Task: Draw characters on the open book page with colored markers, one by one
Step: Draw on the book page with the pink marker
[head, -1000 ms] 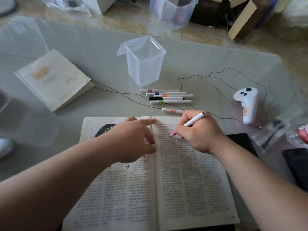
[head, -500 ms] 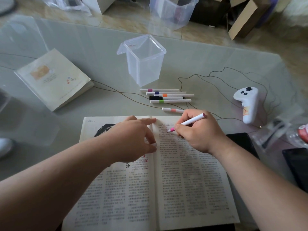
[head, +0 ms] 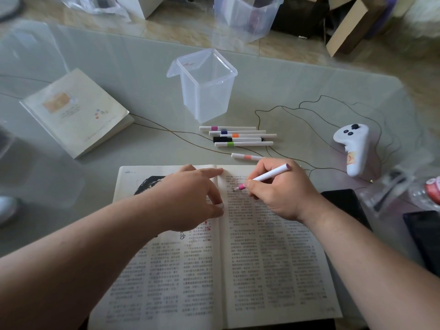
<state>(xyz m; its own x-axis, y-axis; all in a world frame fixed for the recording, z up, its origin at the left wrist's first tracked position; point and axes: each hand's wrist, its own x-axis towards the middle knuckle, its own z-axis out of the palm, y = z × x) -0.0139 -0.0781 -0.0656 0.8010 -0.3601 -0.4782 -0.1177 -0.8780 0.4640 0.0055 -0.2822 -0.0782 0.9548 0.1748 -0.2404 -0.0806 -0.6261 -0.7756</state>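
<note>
An open book of printed text lies at the table's near edge. My right hand grips a white marker with a pink tip, and the tip touches the top of the right page near the spine. My left hand rests on the left page with its index finger stretched along the top of the spine. Its thumb and other fingers pinch a small white marker cap. Several capped white markers with coloured bands lie in a row beyond the book, and one with a salmon band lies closer.
A clear plastic container with a flip lid stands behind the markers. A closed cream book lies at the left. A white controller sits at the right, with dark flat devices and plastic wrappers near the right edge.
My right hand has shifted up and left, carrying the marker tip from lower on the right page towards its top near the spine; the marker now lies flatter. My left hand stays put.
</note>
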